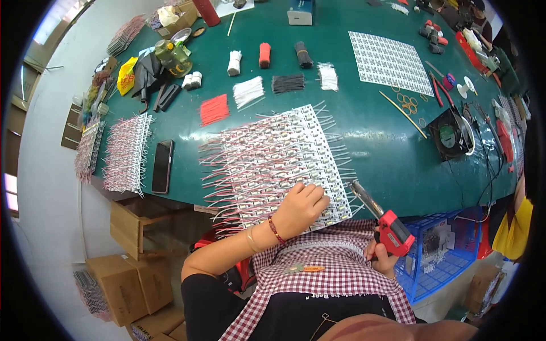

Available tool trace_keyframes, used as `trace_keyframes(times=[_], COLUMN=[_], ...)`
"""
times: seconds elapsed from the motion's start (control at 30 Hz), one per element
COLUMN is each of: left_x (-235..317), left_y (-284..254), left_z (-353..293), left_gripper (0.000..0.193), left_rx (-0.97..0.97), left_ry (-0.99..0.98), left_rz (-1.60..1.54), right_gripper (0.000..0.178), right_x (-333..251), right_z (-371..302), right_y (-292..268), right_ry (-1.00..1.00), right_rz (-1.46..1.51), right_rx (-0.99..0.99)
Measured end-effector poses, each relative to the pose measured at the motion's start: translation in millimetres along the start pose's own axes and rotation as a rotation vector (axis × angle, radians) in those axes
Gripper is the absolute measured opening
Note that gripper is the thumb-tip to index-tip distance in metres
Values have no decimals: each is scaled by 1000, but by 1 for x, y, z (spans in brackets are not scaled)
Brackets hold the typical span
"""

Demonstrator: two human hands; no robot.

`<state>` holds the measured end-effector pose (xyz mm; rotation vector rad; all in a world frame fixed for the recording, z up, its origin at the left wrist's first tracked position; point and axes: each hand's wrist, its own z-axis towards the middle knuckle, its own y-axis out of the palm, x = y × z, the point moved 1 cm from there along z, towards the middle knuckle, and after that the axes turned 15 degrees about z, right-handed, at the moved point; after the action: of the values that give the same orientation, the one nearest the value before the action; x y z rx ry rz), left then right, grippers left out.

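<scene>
A white circuit-board panel lies on the table before me, with rows of small components and many thin red and white wires sticking out, mostly to the left. My left hand rests on the panel's near part, fingers curled in. Whatever they may pinch is hidden beneath them. At the panel's near right corner, my right hand grips the handle of a red and black soldering gun. The gun's metal barrel slants up and left, its tip close to the wires at the panel's right edge.
Beyond the panel lie red wires, white wires and black wires. A phone and wired panels are at left. A bare panel, a fan and pliers lie right. A blue crate stands below.
</scene>
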<state>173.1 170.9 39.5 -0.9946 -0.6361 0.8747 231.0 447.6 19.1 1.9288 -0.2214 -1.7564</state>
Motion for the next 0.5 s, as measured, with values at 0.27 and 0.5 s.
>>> trace_keyframes(times=[0.27,0.5], left_x=[6,1], left_y=[1,-5], left_z=[-7,-7], left_gripper=[13,15], left_rx=[-14,7], left_ry=[20,-23], left_rz=[7,-47], right_gripper=[43,49], right_x=[6,0], right_z=[-7,6], right_y=[3,13], right_ry=[-20,-48], right_rz=[41,4], right_rx=[139,153])
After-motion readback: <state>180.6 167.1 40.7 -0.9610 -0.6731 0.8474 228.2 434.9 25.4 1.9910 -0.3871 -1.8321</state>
